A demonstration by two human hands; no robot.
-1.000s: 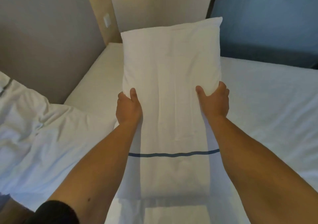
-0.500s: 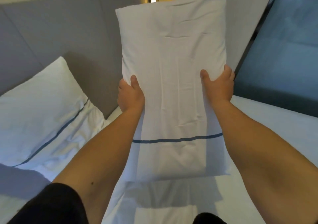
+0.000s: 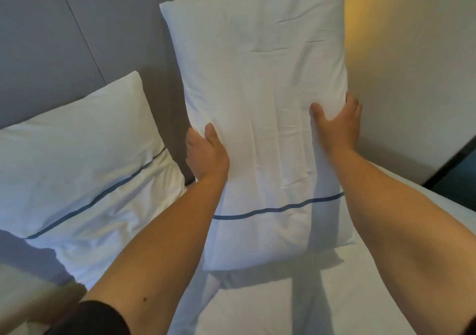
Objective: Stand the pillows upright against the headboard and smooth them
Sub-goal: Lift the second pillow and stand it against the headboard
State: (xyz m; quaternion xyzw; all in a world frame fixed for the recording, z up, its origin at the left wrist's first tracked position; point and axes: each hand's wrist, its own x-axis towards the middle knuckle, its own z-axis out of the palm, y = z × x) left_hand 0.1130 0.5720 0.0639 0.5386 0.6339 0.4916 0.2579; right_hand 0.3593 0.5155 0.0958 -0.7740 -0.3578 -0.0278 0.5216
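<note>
Your left hand (image 3: pixel 206 154) and right hand (image 3: pixel 334 123) grip the long edges of the pillow (image 3: pixel 257 90), fingers clamped on it. It stands on end on the bed (image 3: pixel 283 303), top against the headboard (image 3: pixel 77 38). A second pillow (image 3: pixel 77 154) leans just left, a narrow gap between them; the wall (image 3: pixel 412 64) is close on the right.

The tall white cotton-like pillow with a thin blue stripe (image 3: pixel 257 102) has matt, finely creased cloth; the second white striped cloth pillow (image 3: pixel 77 159) looks more rumpled; the grey padded headboard (image 3: pixel 51 38) appears smooth and matt; the white bedsheet (image 3: pixel 296 303) is smooth cloth
</note>
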